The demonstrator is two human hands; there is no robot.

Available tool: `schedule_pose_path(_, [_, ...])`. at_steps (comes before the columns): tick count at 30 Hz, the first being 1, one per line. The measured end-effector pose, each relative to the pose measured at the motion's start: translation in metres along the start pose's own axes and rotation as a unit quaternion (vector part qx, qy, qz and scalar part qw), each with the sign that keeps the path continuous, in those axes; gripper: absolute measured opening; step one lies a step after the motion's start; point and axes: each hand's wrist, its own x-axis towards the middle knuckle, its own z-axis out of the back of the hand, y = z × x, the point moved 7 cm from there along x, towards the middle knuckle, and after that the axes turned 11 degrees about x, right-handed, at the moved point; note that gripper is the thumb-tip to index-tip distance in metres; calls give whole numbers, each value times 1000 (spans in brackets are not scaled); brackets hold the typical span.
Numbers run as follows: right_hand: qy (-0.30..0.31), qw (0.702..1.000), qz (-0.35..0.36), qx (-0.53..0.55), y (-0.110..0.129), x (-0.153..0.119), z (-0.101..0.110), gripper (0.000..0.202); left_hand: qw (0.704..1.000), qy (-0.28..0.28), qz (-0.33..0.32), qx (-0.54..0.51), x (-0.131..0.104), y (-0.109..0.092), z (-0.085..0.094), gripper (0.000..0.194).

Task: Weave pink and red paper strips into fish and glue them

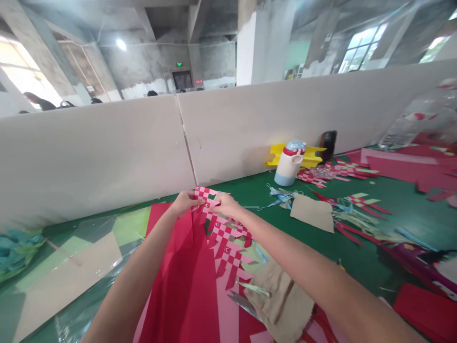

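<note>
Both hands are stretched forward over the far edge of a stack of red paper (178, 286). My left hand (183, 202) is closed, its fingers pinching the left side of a red and pink woven paper fish (210, 206) with a small round eye. My right hand (226, 206) is closed on the right side of the same woven piece. Just nearer to me, more woven paper fish (228, 255) lie overlapping in a row on the red and pink paper. Scissors (246, 305) with open blades rest by a crumpled brown paper bag (278, 300).
A white and blue bottle (289, 164) stands before yellow paper (314, 156) near the white partition (107, 157). A brown card (312, 213), raffia tassels and paper strips lie right. Clear plastic sheets (85, 267) cover card at left. Further right is a purple tool (414, 257).
</note>
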Motion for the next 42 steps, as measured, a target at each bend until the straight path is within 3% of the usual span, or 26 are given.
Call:
schedule_pose_path(9, [-21,1000,16,-12,5,0,-2,34,1000,-7,6,-13,2,5,0,42])
schedule_pose_path(20, [-12,1000,-7,-7,7,-6,3,25,996,84,-1,0,-8,-6,-6,39])
schedule_pose_path(24, [-7,1000,-18,-10,5,-9,3,24,996,91,-2,18,-8,-5,-7,37])
schedule_pose_path(34, [-41,992,-14,-118,-7,1,14,22,996,52,19,72,11,29,-3,45])
schedule_pose_path(42, [-32,967,14,-251,-11,5,7,24,975,19,47,216,25,48,-3,27])
